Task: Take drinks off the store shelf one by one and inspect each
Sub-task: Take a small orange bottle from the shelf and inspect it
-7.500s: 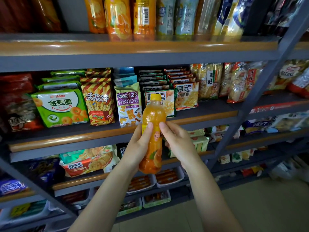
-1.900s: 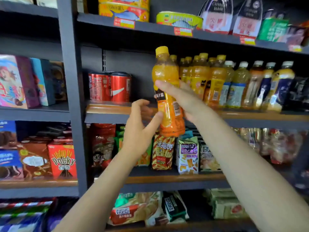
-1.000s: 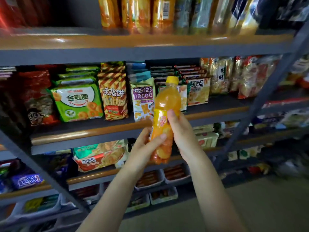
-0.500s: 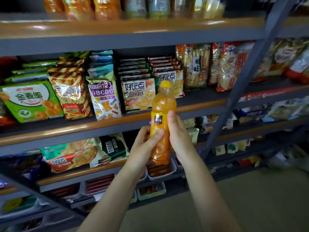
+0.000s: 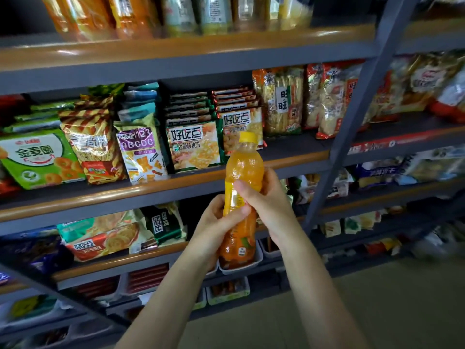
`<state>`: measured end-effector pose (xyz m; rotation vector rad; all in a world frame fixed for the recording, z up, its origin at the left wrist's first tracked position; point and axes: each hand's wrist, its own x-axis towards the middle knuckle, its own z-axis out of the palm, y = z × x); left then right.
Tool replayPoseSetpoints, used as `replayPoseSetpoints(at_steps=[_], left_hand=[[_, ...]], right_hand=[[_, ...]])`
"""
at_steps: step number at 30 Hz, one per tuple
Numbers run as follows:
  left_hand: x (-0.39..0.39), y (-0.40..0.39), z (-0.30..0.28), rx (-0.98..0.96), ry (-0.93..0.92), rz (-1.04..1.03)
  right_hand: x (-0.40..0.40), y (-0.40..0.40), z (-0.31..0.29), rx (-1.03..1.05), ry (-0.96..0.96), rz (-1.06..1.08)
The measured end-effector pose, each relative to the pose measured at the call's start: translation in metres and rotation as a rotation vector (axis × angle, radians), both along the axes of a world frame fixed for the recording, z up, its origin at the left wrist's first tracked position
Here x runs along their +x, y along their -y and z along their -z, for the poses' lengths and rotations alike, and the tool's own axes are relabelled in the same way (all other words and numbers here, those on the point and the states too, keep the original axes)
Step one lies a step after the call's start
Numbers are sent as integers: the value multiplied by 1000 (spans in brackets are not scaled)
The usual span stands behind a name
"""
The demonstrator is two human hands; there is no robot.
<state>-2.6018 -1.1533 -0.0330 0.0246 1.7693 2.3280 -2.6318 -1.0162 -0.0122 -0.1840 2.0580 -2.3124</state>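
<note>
store shelves [image 5: 176,177] of snacks behind. bottle [image 5: 242,172] upright before them — left hand [image 5: 216,222] and right hand [image 5: 266,202] both grip its label. likely full, weighty, slick plastic — hold mid-body.

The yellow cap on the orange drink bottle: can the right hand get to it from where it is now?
Probably yes. The yellow cap stands bare above both hands, nothing covering it. The right hand grips the orange drink bottle just below its shoulder, and the left hand holds it lower, so the right could slide up.
</note>
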Motion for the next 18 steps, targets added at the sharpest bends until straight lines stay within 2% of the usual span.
replayPoseSetpoints(at_steps=[6, 9, 13, 15, 18], left_hand=[[-3, -8, -1, 71, 10, 50], [-5, -5, 0, 42, 9, 98], [-4, -9, -5, -28, 10, 15], [-3, -8, -5, -8, 6, -6], [-4, 0, -6, 40, -2, 20]], right_hand=[[-9, -26, 2, -191, 85, -159], [-9, -26, 3, -158, 27, -108], [-10, -16, 2, -50, 25, -29], [-11, -15, 3, -39, 41, -53], [-12, -19, 5, -128, 59, -175]])
